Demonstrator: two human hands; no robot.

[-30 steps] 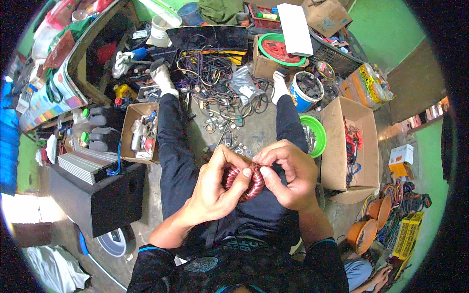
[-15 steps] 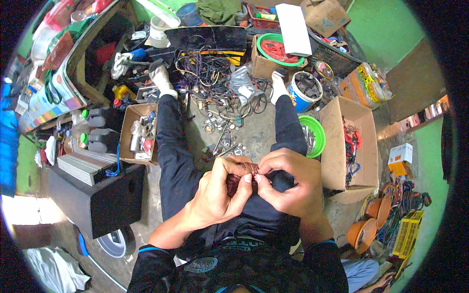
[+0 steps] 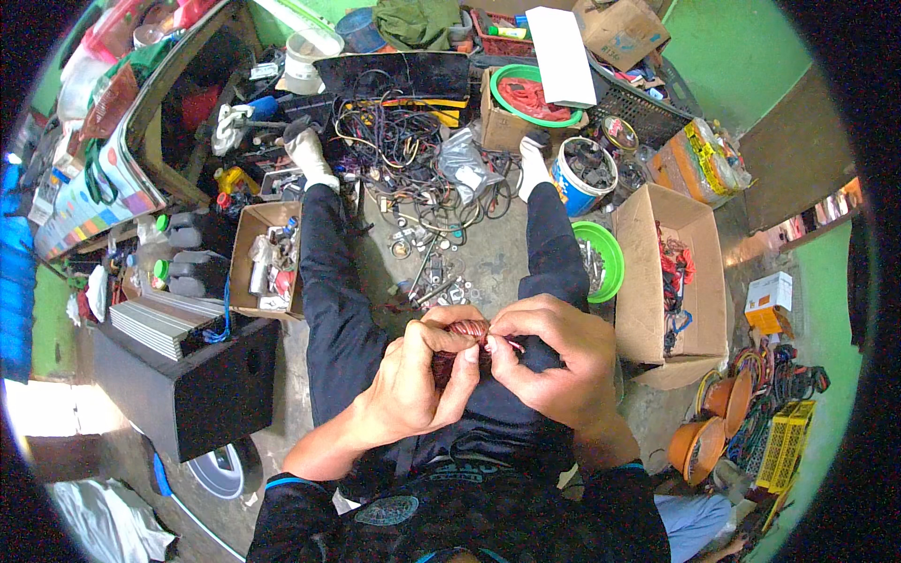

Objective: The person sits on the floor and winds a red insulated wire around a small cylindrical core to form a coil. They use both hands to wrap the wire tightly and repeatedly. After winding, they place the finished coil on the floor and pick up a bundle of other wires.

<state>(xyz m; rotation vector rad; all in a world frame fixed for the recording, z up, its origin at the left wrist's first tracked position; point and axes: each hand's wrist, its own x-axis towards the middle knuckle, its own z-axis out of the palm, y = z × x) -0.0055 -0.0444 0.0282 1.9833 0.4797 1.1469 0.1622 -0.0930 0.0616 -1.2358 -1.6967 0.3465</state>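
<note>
A bundle of reddish-brown copper wire, wound like a coil [image 3: 466, 328], is held over my lap. My left hand [image 3: 422, 368] is closed around it, with the thumb pressed against its near side. At the coil's right edge, my right hand [image 3: 554, 355] pinches a thin wire end [image 3: 516, 346] between thumb and forefinger. The fingertips of both hands almost meet there. My fingers hide the lower part of the coil.
Between my legs lie small metal parts [image 3: 436, 272] and a tangle of cables [image 3: 394, 141]. A green bowl [image 3: 615, 263] and a cardboard box [image 3: 638, 272] stand at right; another parts box [image 3: 246, 239] and a black cabinet [image 3: 216, 394] at left. A person's blue-clad leg [image 3: 694, 521] shows lower right.
My left hand has shifted slightly left and the coil has turned, showing more of its top. My right fingertips have drawn slightly away from my left, with the wire end between them.
</note>
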